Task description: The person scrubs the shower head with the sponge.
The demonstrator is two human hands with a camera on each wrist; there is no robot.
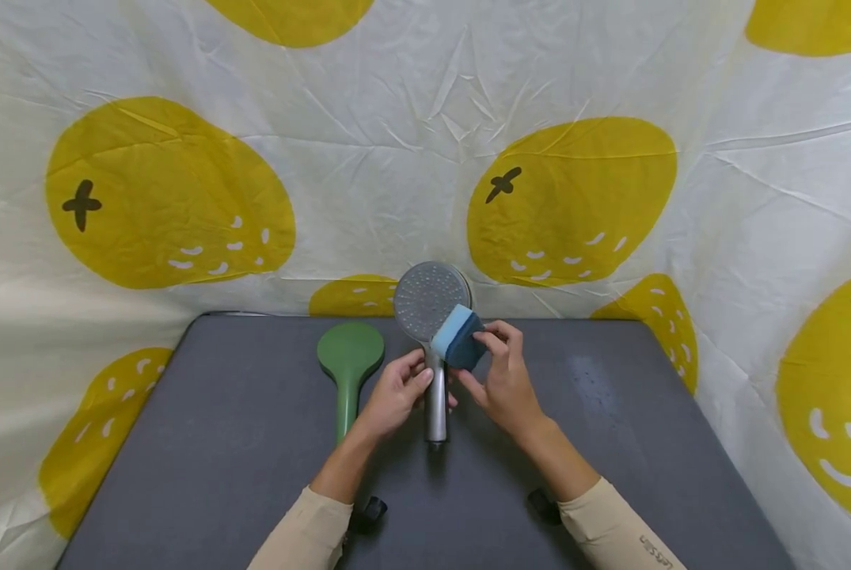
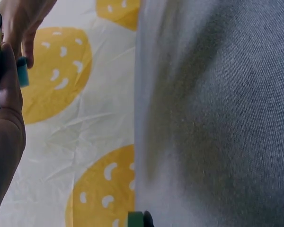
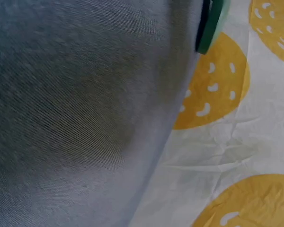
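Note:
A silver shower head (image 1: 425, 299) is raised off the grey table (image 1: 240, 459), its spray face towards me. My left hand (image 1: 397, 392) grips its chrome handle (image 1: 435, 416). My right hand (image 1: 499, 380) pinches a blue sponge (image 1: 457, 336) and holds it against the lower right edge of the spray face. In the left wrist view my left hand (image 2: 7, 94) is at the left edge, with the sponge (image 2: 22, 71) just past it. The right wrist view shows only the table (image 3: 85, 94) and cloth, no hand.
A green shower head (image 1: 350, 356) lies flat on the table to the left of my hands, handle towards me; its edge shows in both wrist views (image 2: 135, 219) (image 3: 213, 23). A white cloth with yellow lemon prints (image 1: 397, 158) surrounds the table.

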